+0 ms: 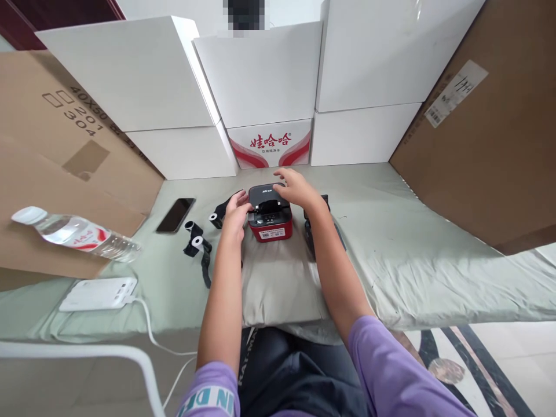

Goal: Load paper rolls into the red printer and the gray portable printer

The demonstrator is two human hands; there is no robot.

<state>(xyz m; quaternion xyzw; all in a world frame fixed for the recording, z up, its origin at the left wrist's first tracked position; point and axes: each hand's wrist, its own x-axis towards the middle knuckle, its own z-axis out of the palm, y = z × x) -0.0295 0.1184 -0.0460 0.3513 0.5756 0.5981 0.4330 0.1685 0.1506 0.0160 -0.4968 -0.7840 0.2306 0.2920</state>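
Note:
A small red and black label printer point(269, 219) stands on the pale green cloth point(391, 243) in front of me. My left hand point(236, 213) rests against its left side, fingers curled at the edge. Over its black lid lies my right hand point(295, 188), palm down. Just left of the printer lie two small rolls with black strips point(197, 242). A dark object point(310, 231) sits partly hidden behind my right forearm.
A black phone point(175, 215) lies at the left. Further left are a water bottle point(73, 230) on its side and a white power bank point(99, 293) with a cable. White boxes point(264, 75) and brown cartons point(486, 133) wall in the back and sides.

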